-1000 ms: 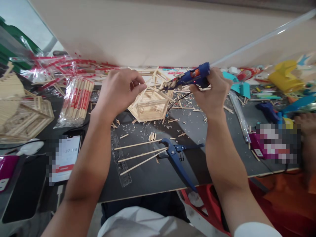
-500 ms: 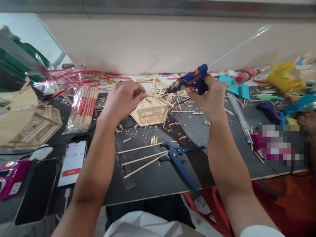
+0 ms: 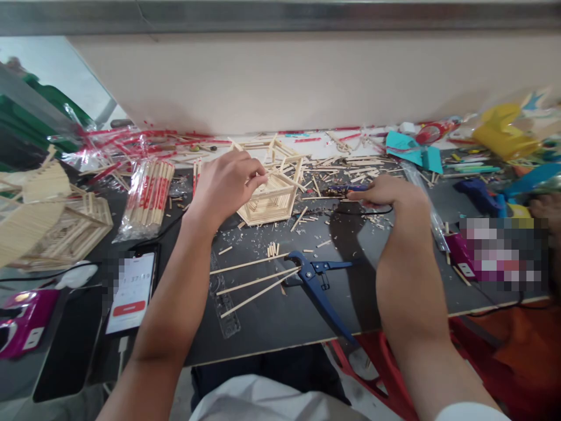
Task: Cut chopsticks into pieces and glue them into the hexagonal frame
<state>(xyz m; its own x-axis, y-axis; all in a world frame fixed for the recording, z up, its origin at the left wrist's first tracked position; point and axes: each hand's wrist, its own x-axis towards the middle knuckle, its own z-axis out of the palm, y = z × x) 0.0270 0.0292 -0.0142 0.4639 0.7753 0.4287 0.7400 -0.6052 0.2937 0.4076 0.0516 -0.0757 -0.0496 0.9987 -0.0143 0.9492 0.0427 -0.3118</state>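
My left hand (image 3: 234,184) is at the left side of a many-sided lattice frame of thin wooden sticks (image 3: 269,213). Its thumb and forefinger are pinched together over the frame's upper edge; whatever they hold is too small to make out. Down at the tabletop on the right, my right hand (image 3: 388,196) has its fingers closed round a blue glue gun (image 3: 346,190), which lies low with its nozzle toward the frame. Nearer me, a blue pipe cutter (image 3: 315,278) lies beside three long sticks (image 3: 254,283), which rest across a clear ruler (image 3: 228,313).
On the left are a second stick structure (image 3: 83,228), a bagged bundle of chopsticks (image 3: 146,193) and a phone with a running timer (image 3: 129,292). Stick offcuts (image 3: 363,169) litter the back. Blue card pieces (image 3: 412,152) lie at the right, where another person's hand (image 3: 546,207) shows.
My right hand has brought the glue gun down from above the frame to the tabletop at the right. My left hand stays pinched by the frame, shifted only slightly.
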